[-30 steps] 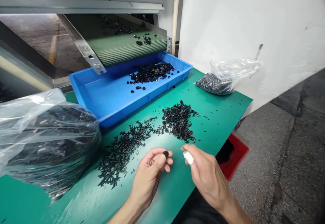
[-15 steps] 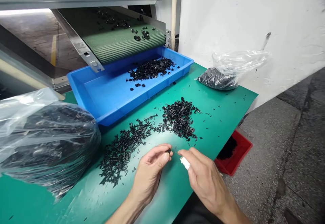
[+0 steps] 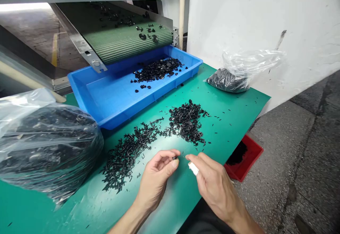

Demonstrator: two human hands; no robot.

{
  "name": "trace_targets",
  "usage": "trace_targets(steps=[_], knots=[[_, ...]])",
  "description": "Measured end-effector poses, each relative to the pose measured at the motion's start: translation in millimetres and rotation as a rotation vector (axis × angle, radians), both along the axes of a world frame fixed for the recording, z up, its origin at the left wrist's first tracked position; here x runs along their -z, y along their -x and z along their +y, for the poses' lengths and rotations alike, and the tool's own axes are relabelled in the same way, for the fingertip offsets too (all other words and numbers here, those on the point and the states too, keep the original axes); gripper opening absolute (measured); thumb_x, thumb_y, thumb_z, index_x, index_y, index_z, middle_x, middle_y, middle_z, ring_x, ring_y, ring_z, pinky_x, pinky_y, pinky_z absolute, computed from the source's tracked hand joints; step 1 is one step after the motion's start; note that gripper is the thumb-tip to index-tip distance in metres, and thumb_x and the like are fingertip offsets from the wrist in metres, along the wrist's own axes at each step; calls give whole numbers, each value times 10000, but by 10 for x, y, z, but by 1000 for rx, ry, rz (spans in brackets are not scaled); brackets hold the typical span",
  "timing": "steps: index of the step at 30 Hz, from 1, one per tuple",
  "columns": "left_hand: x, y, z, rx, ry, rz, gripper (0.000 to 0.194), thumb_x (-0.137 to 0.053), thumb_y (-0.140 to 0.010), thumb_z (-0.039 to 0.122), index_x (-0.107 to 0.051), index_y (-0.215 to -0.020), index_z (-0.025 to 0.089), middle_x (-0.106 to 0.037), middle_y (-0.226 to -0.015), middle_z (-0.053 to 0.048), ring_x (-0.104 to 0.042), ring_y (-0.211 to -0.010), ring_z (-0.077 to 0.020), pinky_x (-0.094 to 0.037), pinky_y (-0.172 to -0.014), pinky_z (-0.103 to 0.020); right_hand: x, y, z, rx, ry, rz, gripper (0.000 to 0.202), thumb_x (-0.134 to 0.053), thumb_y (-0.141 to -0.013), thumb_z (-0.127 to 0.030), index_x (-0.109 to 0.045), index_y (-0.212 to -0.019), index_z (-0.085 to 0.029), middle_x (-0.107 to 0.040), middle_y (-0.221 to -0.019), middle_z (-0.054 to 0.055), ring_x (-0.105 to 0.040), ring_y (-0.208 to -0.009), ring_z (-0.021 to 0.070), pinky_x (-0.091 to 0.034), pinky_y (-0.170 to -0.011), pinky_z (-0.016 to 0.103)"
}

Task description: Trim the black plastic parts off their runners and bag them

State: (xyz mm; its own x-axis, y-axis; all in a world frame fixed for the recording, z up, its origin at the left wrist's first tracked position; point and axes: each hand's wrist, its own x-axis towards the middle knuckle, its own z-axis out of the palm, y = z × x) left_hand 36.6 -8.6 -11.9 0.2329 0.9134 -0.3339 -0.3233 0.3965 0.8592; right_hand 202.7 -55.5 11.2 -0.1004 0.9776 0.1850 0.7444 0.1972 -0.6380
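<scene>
My left hand (image 3: 155, 175) pinches a small black plastic part (image 3: 174, 158) between thumb and fingertips, just above the green tabletop. Facing it, a short gap away, my right hand (image 3: 212, 179) is closed with a small white object (image 3: 193, 168) between index finger and thumb; what kind of thing it is cannot be made out. A heap of black plastic parts (image 3: 186, 120) lies beyond both hands. Thin, branched black pieces (image 3: 129, 152) form a second pile to the left of my left hand.
Under a green conveyor belt (image 3: 124, 43) sits a blue tray (image 3: 106, 99) with black parts. Clear bags of black parts stand left (image 3: 47, 145) and back right (image 3: 231, 80). Below the right edge of the green table (image 3: 231, 99) is a red bin (image 3: 249, 159).
My hands have drawn slightly apart, leaving a wider gap between the fingertips. The black part has turned a little in my left hand. The view has shifted slightly.
</scene>
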Motion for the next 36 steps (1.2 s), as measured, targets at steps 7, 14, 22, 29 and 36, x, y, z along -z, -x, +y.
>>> trace_targets(steps=[7, 14, 22, 29, 36], knots=[[11, 3, -32, 56, -81, 53, 163, -779, -732, 197, -681, -855, 238, -700, -835, 16, -609, -805, -132, -472, -761, -233, -58, 31, -23, -57, -4, -107, 360, -349, -869, -26, -576, -1092, -195, -584, -855, 44, -554, -793, 216, -408, -677, 337], [8, 5, -24, 58, -87, 121, 130, -789, -701, 224, -714, -807, 221, -677, -786, 9, -585, -756, -139, -473, -709, -235, -77, 63, -29, -86, -12, -194, 348, -344, -897, -38, -571, -1126, -171, -570, -846, 50, -535, -777, 218, -385, -661, 341], [5, 5, -32, 80, -130, 167, 104, -771, -718, 250, -749, -817, 229, -666, -814, -4, -578, -760, -150, -481, -706, -244, -88, 116, -6, -67, -78, -261, 332, -354, -915, -52, -591, -1126, -150, -568, -809, 54, -543, -740, 210, -390, -634, 333], [-26, -14, -54, -32, -170, 222, 92, -775, -710, 261, -719, -767, 215, -666, -839, -25, -612, -776, -179, -515, -719, -279, 17, 287, -25, 59, -197, -299, 341, -335, -946, -73, -601, -1155, -112, -557, -758, 64, -547, -682, 201, -405, -610, 327], [-15, 8, -53, -15, -211, 313, 79, -749, -743, 290, -715, -791, 237, -673, -861, -18, -617, -794, -176, -508, -725, -260, 56, 344, -12, 95, -167, -320, 336, -343, -913, -41, -615, -1100, -107, -591, -774, 74, -569, -688, 207, -394, -606, 316]])
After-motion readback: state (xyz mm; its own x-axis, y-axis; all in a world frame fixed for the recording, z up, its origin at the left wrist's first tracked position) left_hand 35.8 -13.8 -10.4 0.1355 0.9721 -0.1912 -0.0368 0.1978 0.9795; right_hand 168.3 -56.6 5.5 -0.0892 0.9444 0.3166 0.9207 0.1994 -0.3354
